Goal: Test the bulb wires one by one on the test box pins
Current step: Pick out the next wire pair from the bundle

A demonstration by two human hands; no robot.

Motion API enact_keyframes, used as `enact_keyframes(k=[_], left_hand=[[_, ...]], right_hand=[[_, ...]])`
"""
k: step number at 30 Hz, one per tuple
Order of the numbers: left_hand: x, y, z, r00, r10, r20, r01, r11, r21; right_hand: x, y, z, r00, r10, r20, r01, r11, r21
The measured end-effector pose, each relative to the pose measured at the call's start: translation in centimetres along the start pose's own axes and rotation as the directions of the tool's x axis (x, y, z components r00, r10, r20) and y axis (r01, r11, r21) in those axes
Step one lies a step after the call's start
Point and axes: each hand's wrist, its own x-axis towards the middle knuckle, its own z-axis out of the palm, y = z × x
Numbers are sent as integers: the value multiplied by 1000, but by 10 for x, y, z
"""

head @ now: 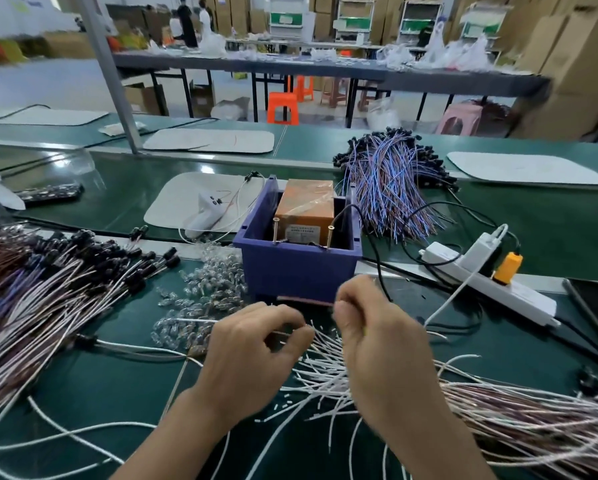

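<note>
The wire point(309, 328) in hand sits at centre frame, just below the test box point(297, 268) and clear of it. The left hand point(252, 355) has its fingers curled and pinches the strand's end between thumb and forefinger. The right hand point(377, 337), just beside it, is also curled with the thumb pressed to the forefinger, but it is blurred and I cannot tell whether it holds the same strand or anything at all. Both hands hover over the fan of white wires point(325, 372) that spreads to the lower right. The two brass pins point(275, 230) stand upright at the box's near rim, and nothing touches them. So I judge this to be the picking or straightening of one strand, with its touch to the pins not yet made. Much work seems left. The white fan is thick, and no sorted lot of passed pieces can be told from the untested ones. A heap of loose clear bulbs point(200, 299) lies left of the box. A large pile of socketed wires point(65, 289) fills the left edge, and whether these are done or waiting cannot be read. Blue wires point(387, 188) are heaped at upper right behind the box. A power strip point(481, 275) lies to the right on the green table point(117, 393).
</note>
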Motion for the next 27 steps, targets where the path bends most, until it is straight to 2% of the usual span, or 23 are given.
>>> enact_keyframes(k=[2, 4, 8, 11, 13, 16, 19, 21, 24, 27], left_hand=[[0, 6, 4, 989, -149, 3, 149, 981, -125], [0, 5, 5, 969, -247, 2, 242, 945, -219], [3, -2, -5, 975, -221, 12, 218, 952, -214], [3, -2, -6, 977, -211, 13, 210, 958, -197], [1, -3, -6, 981, -195, -1, 192, 969, -157], [-2, 0, -6, 984, -159, -80, 150, 983, -106], [-3, 5, -3, 977, -83, -198, 73, 996, -55], [-3, 8, -1, 970, -25, -244, 13, 999, -50], [-1, 8, -2, 963, -29, -267, 3, 995, -96], [1, 4, -7, 964, 7, -265, -25, 998, -65]], right_hand=[[-3, -11, 6, 995, -70, 65, 81, 978, -190], [-4, -14, 7, 993, -50, 110, 79, 959, -273], [-1, -6, 1, 991, 67, 116, -28, 951, -308], [-2, -4, 2, 982, 72, 177, -43, 986, -161], [-5, -6, 3, 953, 112, 280, -107, 994, -31], [-7, -8, 1, 839, 176, 514, -250, 965, 78], [-7, -11, 3, 722, 157, 674, -345, 926, 154], [-7, -15, 4, 707, 116, 698, -385, 891, 242], [-3, -18, 3, 718, 139, 682, -445, 845, 295], [-3, -18, -2, 646, 113, 755, -469, 839, 276]])
